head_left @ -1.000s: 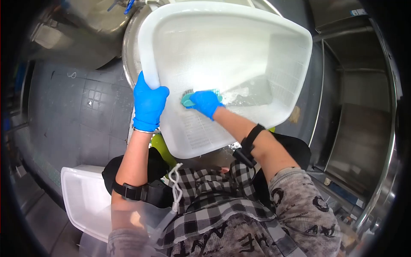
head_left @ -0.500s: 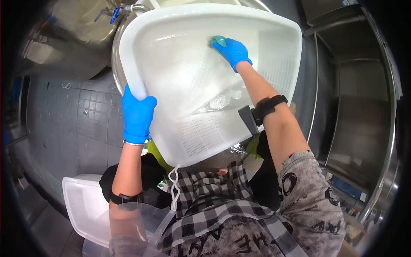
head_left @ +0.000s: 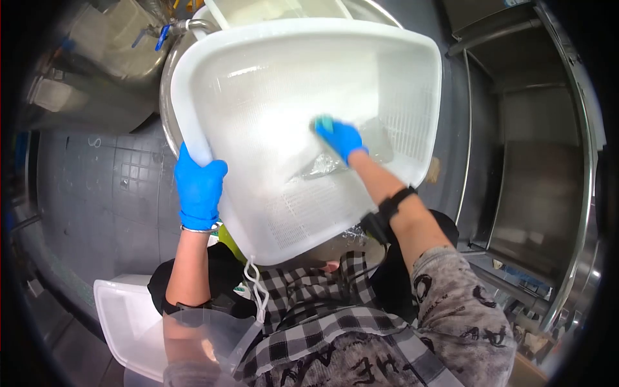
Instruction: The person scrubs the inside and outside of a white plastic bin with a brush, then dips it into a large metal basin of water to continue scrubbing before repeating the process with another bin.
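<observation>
A large white plastic basket with slotted sides is tilted in front of me, its inside facing up. My left hand, in a blue glove, is closed over the basket's left rim. Inside, my right hand, also gloved in blue, presses a green-handled scrub brush against the bottom. The brush is blurred by motion and partly covered by the fingers. Water lies pooled in the basket's lower part, just below my right hand.
Behind the basket is a round metal vessel rim with a blue-handled valve. A white tub stands on the floor at lower left. Metal shelving lines the right side. Grey tiles cover the floor.
My right hand has moved the brush down the basket bottom, toward me. The basket sits slightly lower and further left in view. My left hand keeps its hold on the rim.
</observation>
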`<state>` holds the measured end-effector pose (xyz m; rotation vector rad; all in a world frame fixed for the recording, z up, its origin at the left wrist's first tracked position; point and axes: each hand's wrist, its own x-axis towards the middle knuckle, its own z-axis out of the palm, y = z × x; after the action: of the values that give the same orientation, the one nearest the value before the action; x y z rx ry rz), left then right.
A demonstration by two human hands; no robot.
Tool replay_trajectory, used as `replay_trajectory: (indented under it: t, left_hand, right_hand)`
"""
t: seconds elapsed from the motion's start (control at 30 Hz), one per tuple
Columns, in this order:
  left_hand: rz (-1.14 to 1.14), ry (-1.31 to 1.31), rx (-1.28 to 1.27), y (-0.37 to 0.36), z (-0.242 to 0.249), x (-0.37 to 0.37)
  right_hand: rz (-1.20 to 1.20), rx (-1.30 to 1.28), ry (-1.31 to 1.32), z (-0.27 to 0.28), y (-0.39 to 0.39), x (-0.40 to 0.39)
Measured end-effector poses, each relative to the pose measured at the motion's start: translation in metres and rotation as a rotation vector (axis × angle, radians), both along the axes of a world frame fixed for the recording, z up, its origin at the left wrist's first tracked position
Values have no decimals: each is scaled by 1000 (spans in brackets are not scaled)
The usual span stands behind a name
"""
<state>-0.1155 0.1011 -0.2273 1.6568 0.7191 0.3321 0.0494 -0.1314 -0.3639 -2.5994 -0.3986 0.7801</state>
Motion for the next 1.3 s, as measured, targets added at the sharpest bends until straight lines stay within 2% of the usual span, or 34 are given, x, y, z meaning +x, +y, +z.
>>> replay_trajectory:
  t: [0.07, 0.13, 0.17, 0.2, 0.27, 0.33, 0.4, 0.5, 0.6, 0.67, 0.73, 0.83, 0.9, 1.0, 1.07, 1.17, 1.3]
  left_hand:
    - [-9, 65, 16, -2, 0, 0]
    - [9, 50, -21, -7, 1, -3]
    - [37, 36, -57, -9, 2, -6]
    - [33, 45, -55, -11, 2, -7]
    - [56, -29, -51, -13, 4, -5]
    - [43, 4, -38, -8, 0, 2]
    - [22, 42, -16, 1, -6, 7]
    - [-31, 93, -1, 7, -19, 11]
    - [-11, -15, -26, 9, -13, 16]
    - [6, -98, 87, 7, -3, 19]
    - [-25, -172, 87, 4, 16, 22]
    - [-60, -267, 88, 2, 42, 18]
    - [-67, -291, 110, -1, 64, 17]
    - [-92, -353, 174, -12, 98, 18]
    - [-130, -347, 349, -21, 118, 23]
    - [-204, -359, 453, -37, 141, 31]
    - [-229, -334, 546, -54, 143, 53]
  right_hand:
    - [92, -14, -184, -22, -19, -6]
    - [91, -4, -219, 24, -5, 32]
    - [-41, 55, -115, 28, -1, 66]
    - [-295, 186, 39, 41, 8, 85]
    - [-260, 135, -138, 31, 5, 84]
    - [-128, 143, -261, -10, -9, 31]
    - [-57, -52, -156, -26, -30, -5]
    - [15, -127, -70, 1, -49, -2]
    - [-53, -120, -158, 38, -56, 5]
    - [-138, -56, -203, 84, -67, -6]
    - [-459, 163, -152, 121, -85, -14]
    - [-614, 309, -212, 133, -120, -25]
    - [-798, 534, -208, 145, -136, -37]
    - [-888, 634, -216, 161, -156, -49]
    - [-875, 653, -278, 159, -167, -42]
    - [-832, 756, -370, 173, -173, -43]
    - [-799, 814, -456, 175, -186, -49]
